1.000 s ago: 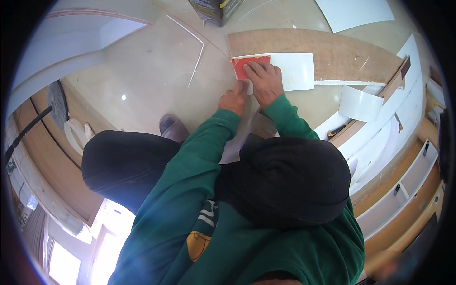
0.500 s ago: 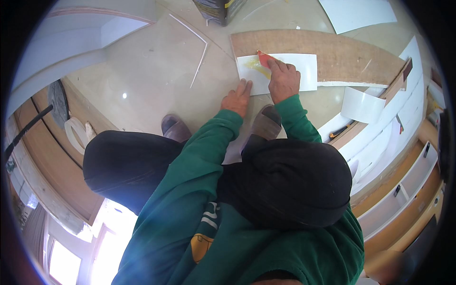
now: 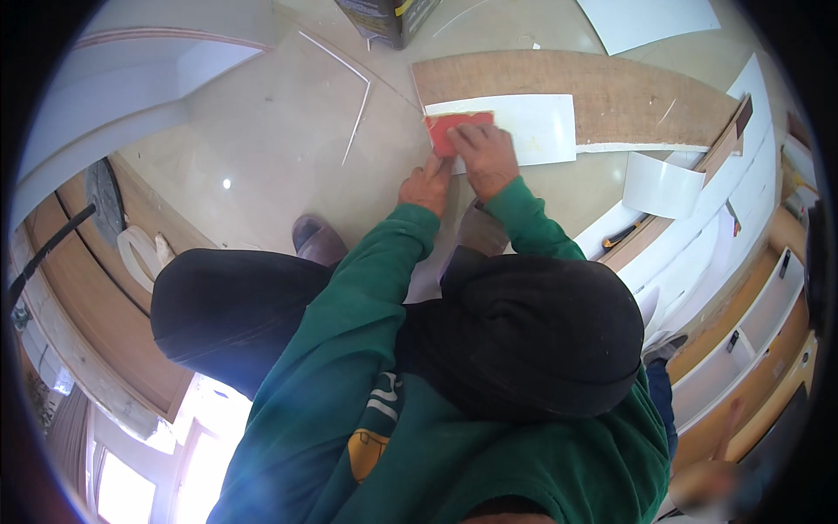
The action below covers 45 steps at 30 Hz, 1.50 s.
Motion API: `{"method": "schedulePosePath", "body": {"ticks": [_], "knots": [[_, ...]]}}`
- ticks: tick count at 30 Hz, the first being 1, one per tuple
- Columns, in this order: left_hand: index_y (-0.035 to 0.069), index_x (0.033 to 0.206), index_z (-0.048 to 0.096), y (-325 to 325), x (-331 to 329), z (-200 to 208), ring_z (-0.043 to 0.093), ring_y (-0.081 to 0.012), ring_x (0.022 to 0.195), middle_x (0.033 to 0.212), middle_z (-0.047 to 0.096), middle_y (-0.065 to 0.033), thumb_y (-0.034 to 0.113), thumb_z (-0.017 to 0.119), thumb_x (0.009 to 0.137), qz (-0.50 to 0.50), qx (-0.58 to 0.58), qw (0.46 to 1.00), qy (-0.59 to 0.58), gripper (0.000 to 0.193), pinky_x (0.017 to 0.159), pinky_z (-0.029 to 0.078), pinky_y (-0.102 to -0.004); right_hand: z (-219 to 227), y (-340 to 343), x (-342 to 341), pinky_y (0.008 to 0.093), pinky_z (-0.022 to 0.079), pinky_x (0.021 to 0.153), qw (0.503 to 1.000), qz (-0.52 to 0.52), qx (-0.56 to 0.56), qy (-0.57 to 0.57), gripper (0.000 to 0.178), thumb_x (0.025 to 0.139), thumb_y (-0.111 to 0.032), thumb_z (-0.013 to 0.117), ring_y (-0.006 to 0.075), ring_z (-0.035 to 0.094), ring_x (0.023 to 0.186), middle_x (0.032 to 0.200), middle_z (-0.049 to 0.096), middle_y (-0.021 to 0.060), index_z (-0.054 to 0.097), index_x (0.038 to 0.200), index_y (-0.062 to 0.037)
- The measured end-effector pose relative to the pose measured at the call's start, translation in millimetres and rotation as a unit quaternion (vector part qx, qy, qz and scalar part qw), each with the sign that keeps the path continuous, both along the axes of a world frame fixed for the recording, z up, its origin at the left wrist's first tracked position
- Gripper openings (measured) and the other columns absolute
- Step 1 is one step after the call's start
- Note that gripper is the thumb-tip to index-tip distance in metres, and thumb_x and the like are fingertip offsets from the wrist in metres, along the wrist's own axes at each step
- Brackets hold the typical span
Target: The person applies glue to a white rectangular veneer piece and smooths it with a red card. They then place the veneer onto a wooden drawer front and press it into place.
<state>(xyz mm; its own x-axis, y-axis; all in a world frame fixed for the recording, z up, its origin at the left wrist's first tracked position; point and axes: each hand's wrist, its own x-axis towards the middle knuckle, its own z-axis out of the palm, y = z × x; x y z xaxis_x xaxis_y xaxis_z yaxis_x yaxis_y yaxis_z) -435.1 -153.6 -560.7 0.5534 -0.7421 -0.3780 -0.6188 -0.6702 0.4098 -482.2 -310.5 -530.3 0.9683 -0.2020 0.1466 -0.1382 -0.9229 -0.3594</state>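
One hand, the right hand (image 3: 489,162), is bent partly closed, with its fingers on top of a red card (image 3: 452,127). It looks like the hand has hold of the card at its near right part, but the thumb is hard to see. The left hand (image 3: 422,189) is close by. One finger points out to the near left corner of a white sheet (image 3: 546,127), right by the edge of the card. It does not seem to grip anything. I cannot tell how far open its other fingers are.

The red card is over the left end of the white sheet. The sheet lies across the near left part of a long brown board (image 3: 628,87), and its near side sticks out past the board. There are faint yellow marks on the white, and the card has a yellowish, messy edge.

I think the step in hand is wiping something sticky, maybe glue, across the sheet with the card. The card being at the very end makes me think this is where a stroke starts or stops. The next move calls for a low, even push with the right hand, so the sticky stuff goes on thin. The left finger needs to press the corner so the sheet does not slide, and it must keep out of the card's way.

A dark can (image 3: 384,22) stands on the floor (image 3: 253,131), well apart from both hands.
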Motion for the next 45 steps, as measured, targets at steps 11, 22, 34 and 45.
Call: {"method": "schedulePosePath", "body": {"ticks": [11,22,34,45], "knots": [[0.019,0.140,0.044,4,-4,-13,0.064,-0.0294,0.084,0.142,0.045,-0.0051,0.019,0.053,0.090,0.003,-0.002,1.000,-0.031,0.050,0.071,0.054,-0.0423,6,-35,-28,0.0410,0.049,0.071,0.983,-0.172,-0.029,0.052,0.033,0.076,-0.005,0.058,0.0308,0.060,0.084,0.100,0.066,0.0093,0.065,0.108,-0.0067],[0.013,0.129,0.053,9,-2,-7,0.062,-0.0316,0.091,0.121,0.055,-0.0102,0.013,0.049,0.088,0.013,-0.068,0.998,0.010,0.041,0.077,0.052,-0.0441,5,9,-1,0.0396,0.046,0.080,0.998,0.022,0.042,0.051,0.035,0.074,-0.006,0.058,0.0264,0.056,0.095,0.103,0.063,0.0051,0.063,0.108,-0.0072],[0.012,0.105,0.071,-57,122,-2,0.063,-0.0309,0.095,0.101,0.063,-0.0148,0.019,0.069,0.083,0.120,-0.146,0.981,0.046,0.024,0.082,0.051,-0.0368,20,-2,-21,0.0389,0.046,0.080,0.992,0.045,0.056,0.103,0.033,0.074,-0.006,0.057,0.0261,0.054,0.097,0.103,0.062,0.0018,0.066,0.106,-0.0100],[0.014,0.088,0.077,-72,145,-14,0.068,-0.0223,0.085,0.092,0.071,-0.0077,0.027,0.079,0.073,0.092,-0.069,0.983,0.146,0.020,0.080,0.054,-0.0330,21,11,-60,0.0393,0.046,0.083,0.987,0.068,0.096,0.109,0.034,0.077,-0.006,0.056,0.0288,0.052,0.096,0.104,0.059,0.0051,0.063,0.110,-0.0071]]}}
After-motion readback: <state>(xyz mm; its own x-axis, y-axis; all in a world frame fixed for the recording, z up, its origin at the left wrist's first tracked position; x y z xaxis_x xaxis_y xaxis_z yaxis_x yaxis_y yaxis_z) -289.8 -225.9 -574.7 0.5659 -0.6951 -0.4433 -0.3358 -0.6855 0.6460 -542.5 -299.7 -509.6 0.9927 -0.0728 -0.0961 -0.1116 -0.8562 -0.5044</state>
